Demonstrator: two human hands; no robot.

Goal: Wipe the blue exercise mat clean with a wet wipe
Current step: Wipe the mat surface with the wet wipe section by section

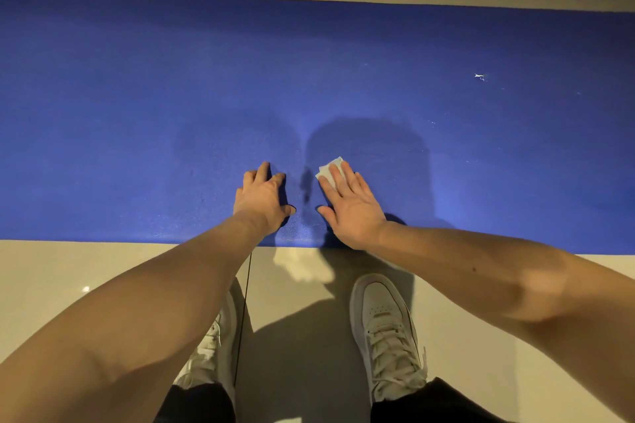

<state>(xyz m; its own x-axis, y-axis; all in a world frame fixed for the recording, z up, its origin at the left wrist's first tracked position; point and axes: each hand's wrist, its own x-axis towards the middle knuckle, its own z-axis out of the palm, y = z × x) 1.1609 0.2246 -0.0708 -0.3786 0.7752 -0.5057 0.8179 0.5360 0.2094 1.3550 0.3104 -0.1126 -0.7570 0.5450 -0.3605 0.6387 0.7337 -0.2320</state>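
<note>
The blue exercise mat (171,96) lies across the tiled floor from left to right. My right hand (350,203) lies flat near the mat's front edge, its straight fingers pressing a white wet wipe (329,169) onto the mat; one corner of the wipe shows past the fingertips. My left hand (263,197) rests on the mat just to the left, propped on bent fingertips and holding nothing. A darker, damp-looking patch spreads on the mat beyond both hands.
A small white scrap (479,75) and faint specks lie on the mat at the right. My white sneakers (386,330) stand on the beige floor tiles (68,271) just in front of the mat. A wall base runs along the far side.
</note>
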